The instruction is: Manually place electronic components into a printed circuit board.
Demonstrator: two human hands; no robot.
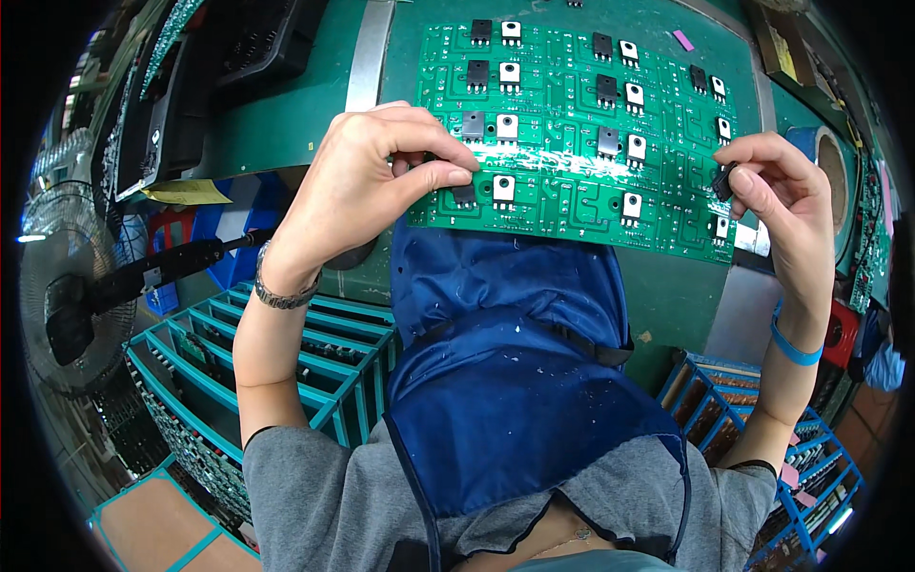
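Observation:
A large green circuit board point(562, 205) lies in front of me with rows of black transistors point(606, 91) and silver-backed transistors point(635, 97) standing on it. My left hand point(376, 176) is at the board's near left. Its thumb and forefinger close on a black transistor point(464, 196) beside a silver-backed one; whether its legs are fully in the board I cannot tell. At the right edge of the board, my right hand point(782, 186) pinches a small dark transistor point(725, 181) above the surface. Its lower fingers are curled, and what else lies in them is hidden.
Black bins point(272, 43) stand at the far left, and a pink slip point(683, 40) lies behind the board. A tape roll point(831, 176) is right of my hand. Teal racks point(276, 334) and a fan point(76, 276) stand at left, a blue rack point(810, 458) at right.

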